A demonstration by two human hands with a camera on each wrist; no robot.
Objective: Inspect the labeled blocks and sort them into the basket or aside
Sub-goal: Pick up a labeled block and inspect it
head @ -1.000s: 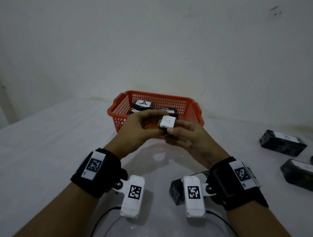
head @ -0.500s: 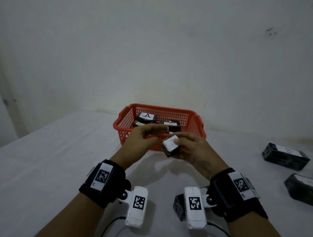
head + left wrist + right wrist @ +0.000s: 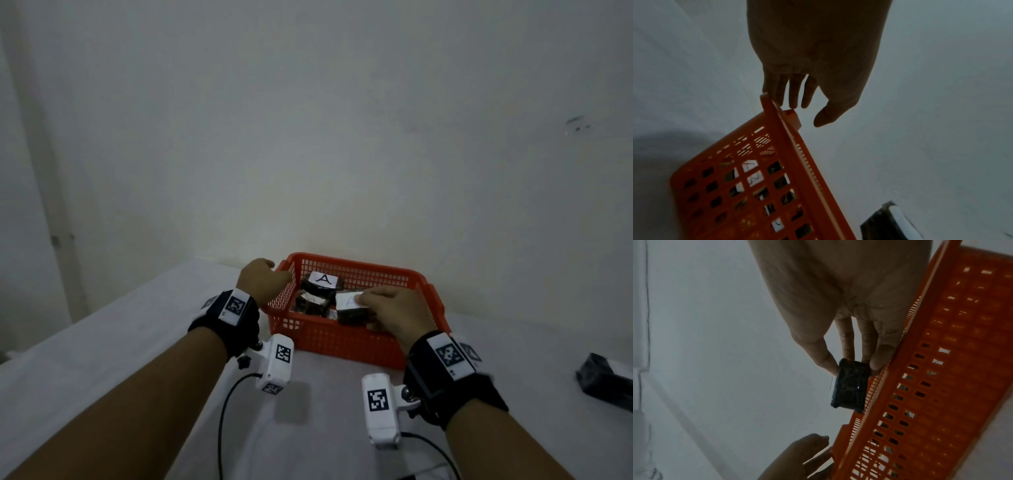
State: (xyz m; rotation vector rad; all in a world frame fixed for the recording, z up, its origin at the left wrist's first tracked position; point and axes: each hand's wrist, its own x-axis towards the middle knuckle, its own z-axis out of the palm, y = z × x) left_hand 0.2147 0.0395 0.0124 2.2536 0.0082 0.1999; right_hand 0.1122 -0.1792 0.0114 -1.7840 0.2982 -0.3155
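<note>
At the centre left of the head view the left hand (image 3: 262, 282) is resting against the left end of the orange basket (image 3: 342, 339), its fingers (image 3: 793, 91) hanging straight and loose at the rim and gripping nothing. Right of it, inside the basket, two dark blocks are lying, the rear block (image 3: 321, 282) showing an A. Further right, the right hand (image 3: 394, 313) is pinching another A-labelled block (image 3: 351, 310) between thumb and fingertips, holding it over the basket just inside the near wall. At the far right edge a spare block (image 3: 606, 380) is sitting on the white table (image 3: 102, 342). Released this close to the wall, the held block could catch the rim and tumble outside, or land tilted on the blocks below.
</note>
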